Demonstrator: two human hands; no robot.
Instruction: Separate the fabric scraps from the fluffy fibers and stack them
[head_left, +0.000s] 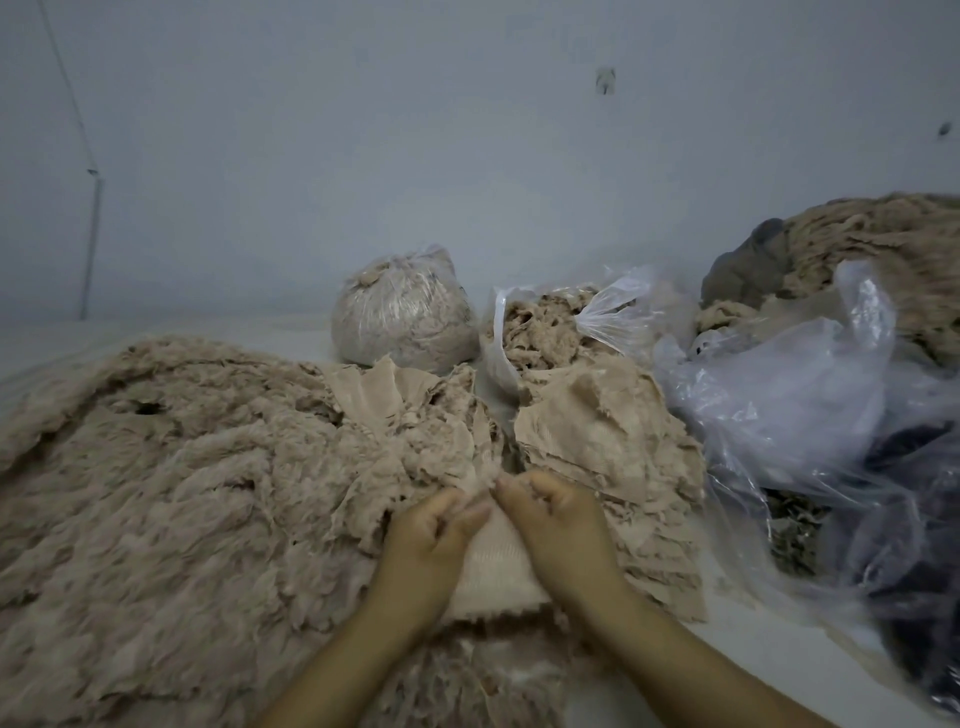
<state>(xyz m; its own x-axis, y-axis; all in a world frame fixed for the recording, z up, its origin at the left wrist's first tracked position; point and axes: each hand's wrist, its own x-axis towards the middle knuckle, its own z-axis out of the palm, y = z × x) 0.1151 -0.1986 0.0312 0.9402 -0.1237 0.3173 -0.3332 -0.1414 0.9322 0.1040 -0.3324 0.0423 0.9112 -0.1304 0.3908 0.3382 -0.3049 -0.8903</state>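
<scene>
Both hands are in tight at the middle: the left hand (423, 535) and the right hand (553, 512) each have fingers curled, pinching the top edge of one beige fabric scrap (493, 571) that lies between the wrists. Fluffy fibers (171, 499) sprawl in a big heap across the pale surface (769, 644) to the left, a stack of scraps (608, 441) sits just right of the hands. Behind, a tied bag of fiber (405, 312) and an open bag (545, 327) stand near the bare grey-white wall (415, 130), crumpled clear plastic (789, 395) at right.
</scene>
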